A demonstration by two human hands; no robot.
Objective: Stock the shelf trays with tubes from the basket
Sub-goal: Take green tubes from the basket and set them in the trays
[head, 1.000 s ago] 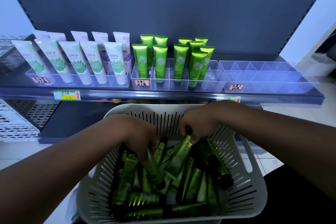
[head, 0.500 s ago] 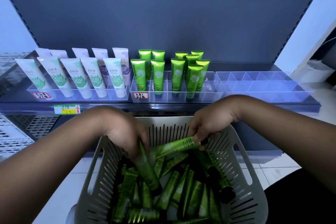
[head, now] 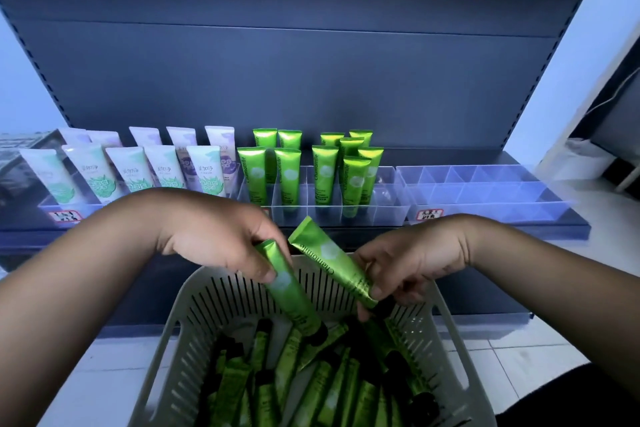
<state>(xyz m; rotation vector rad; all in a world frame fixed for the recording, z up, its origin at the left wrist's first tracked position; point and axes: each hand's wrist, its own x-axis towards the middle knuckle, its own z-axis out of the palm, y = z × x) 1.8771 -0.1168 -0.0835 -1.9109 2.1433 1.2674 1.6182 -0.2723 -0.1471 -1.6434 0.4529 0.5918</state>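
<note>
Each hand pinches one green tube above the basket: left hand on a cap-down tube, right hand on another tube. Best carry both cap-down to the free slots of the middle tray just ahead of the right hand, seating each upright.

Slatted grey plastic basket: near rim and both lower corners cut off by the bottom edge. Red-and-white price label on the shelf front: print too blurred to read. White tubes with green leaf print: bases hidden behind the left forearm.
</note>
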